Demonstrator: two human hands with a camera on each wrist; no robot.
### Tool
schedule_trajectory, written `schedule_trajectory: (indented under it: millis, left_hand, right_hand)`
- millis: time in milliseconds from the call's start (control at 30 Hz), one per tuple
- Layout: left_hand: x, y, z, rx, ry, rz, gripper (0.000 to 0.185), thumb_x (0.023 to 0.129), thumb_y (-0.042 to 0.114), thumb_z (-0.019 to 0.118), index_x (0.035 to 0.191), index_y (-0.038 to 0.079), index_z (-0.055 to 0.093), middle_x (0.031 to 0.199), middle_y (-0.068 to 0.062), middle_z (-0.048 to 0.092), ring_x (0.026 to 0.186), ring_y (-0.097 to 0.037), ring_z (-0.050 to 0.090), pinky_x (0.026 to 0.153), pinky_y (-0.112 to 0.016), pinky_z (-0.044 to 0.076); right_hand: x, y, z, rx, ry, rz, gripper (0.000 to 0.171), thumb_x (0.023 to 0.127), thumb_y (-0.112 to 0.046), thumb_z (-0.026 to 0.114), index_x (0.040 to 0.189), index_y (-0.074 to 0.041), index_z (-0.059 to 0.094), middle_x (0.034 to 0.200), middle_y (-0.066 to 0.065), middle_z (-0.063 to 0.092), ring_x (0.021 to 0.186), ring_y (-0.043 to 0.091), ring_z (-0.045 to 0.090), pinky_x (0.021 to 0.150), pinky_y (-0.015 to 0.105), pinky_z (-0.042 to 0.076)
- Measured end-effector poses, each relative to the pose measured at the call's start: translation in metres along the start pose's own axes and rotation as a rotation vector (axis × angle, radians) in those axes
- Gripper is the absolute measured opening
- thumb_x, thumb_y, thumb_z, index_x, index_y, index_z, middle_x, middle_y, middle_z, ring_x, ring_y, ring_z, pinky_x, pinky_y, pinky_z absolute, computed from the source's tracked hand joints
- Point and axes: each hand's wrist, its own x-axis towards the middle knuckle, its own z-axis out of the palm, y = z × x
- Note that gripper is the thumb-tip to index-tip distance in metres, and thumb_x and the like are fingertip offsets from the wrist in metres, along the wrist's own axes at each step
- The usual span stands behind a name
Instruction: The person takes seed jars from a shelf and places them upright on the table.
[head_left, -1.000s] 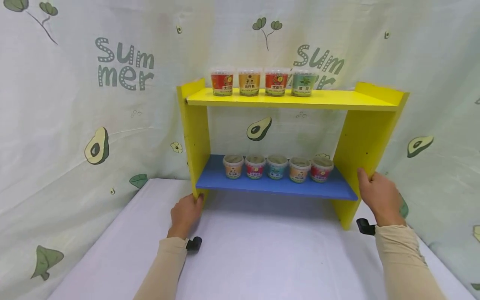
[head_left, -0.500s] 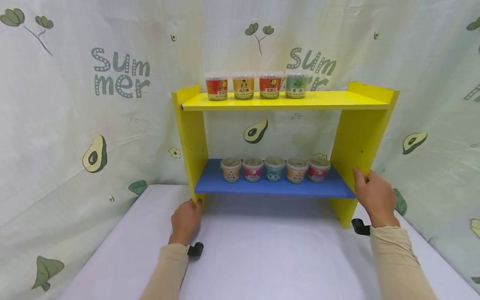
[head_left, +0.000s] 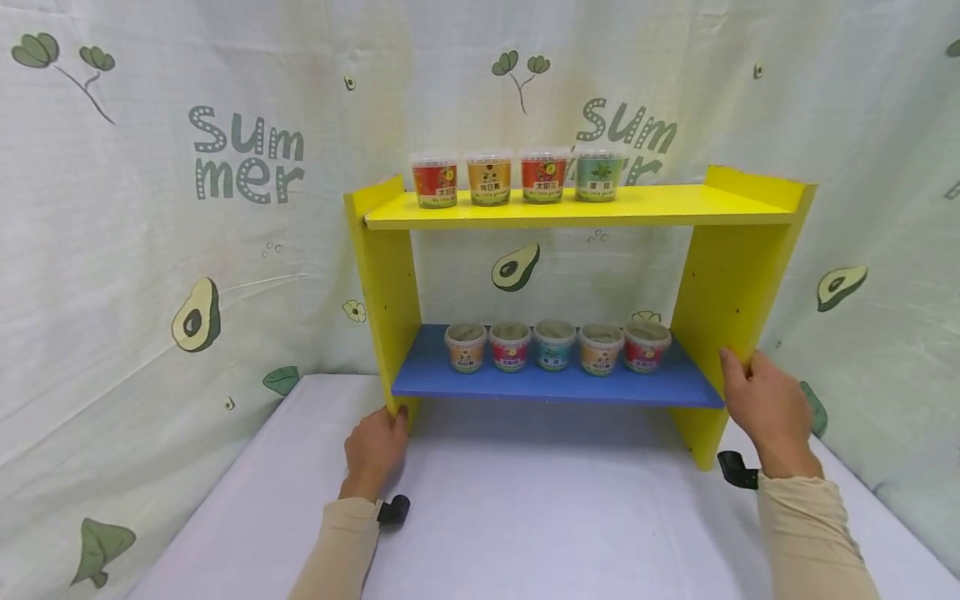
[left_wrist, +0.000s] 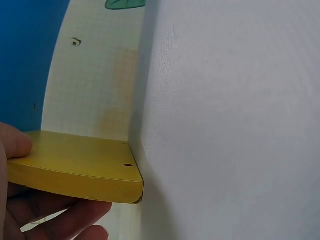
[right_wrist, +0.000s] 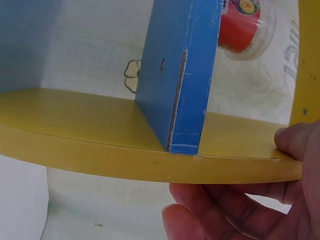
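A yellow rack (head_left: 386, 283) with a blue lower board (head_left: 555, 385) stands on the white table (head_left: 540, 517). Several small labelled cups (head_left: 489, 177) line its yellow top shelf, and several more (head_left: 555, 345) sit on the blue board. My left hand (head_left: 378, 437) grips the foot of the left side panel (left_wrist: 75, 165), thumb (left_wrist: 15, 142) on one face and fingers (left_wrist: 55, 215) on the other. My right hand (head_left: 757, 396) grips the front edge of the right side panel (right_wrist: 100, 135) next to the blue board (right_wrist: 180, 75). A red cup (right_wrist: 245, 25) shows beyond it.
A pale curtain (head_left: 150, 250) printed with avocados, leaves and "Summer" hangs close behind and on both sides of the rack. The white cloth (left_wrist: 225, 125) covers the table in front of the rack. Black wrist mounts (head_left: 393, 510) sit at both cuffs.
Both hands keep their hold on the side panels. The rack and hands sit slightly lower and further right in the view than half a second ago; the cups stay in their rows.
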Motion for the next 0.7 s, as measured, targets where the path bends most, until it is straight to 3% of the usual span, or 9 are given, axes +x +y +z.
schedule_trajectory:
  millis: [233,433,700]
  left_hand:
    - [-0.001,0.000,-0.003,0.004,0.009,0.018,0.041,0.101,0.039,0.047,0.069,0.014,0.054,0.060,-0.001,0.051,0.052,-0.022,0.047,0.048,-0.036,0.033]
    - [-0.003,0.000,-0.004,0.002,-0.022,0.022,0.041,0.102,0.038,0.046,0.070,0.014,0.054,0.060,-0.001,0.051,0.052,-0.021,0.046,0.048,-0.035,0.033]
    - [-0.007,-0.003,-0.008,0.018,0.015,0.071,0.043,0.101,0.037,0.049,0.065,0.014,0.052,0.055,-0.001,0.048,0.048,-0.021,0.044,0.045,-0.035,0.032]
  right_hand:
    - [-0.001,0.000,-0.005,-0.020,0.011,-0.032,0.054,0.105,-0.051,0.033,0.082,-0.004,0.045,0.064,0.009,0.046,0.055,0.027,0.047,0.047,0.036,0.032]
    - [-0.004,0.001,-0.008,-0.031,-0.006,-0.033,0.053,0.105,-0.051,0.032,0.084,-0.004,0.044,0.065,0.010,0.045,0.056,0.026,0.047,0.049,0.036,0.032]
    - [-0.012,0.005,-0.012,-0.045,-0.014,-0.037,0.052,0.105,-0.051,0.032,0.085,-0.004,0.046,0.065,0.009,0.046,0.057,0.026,0.047,0.050,0.037,0.032]
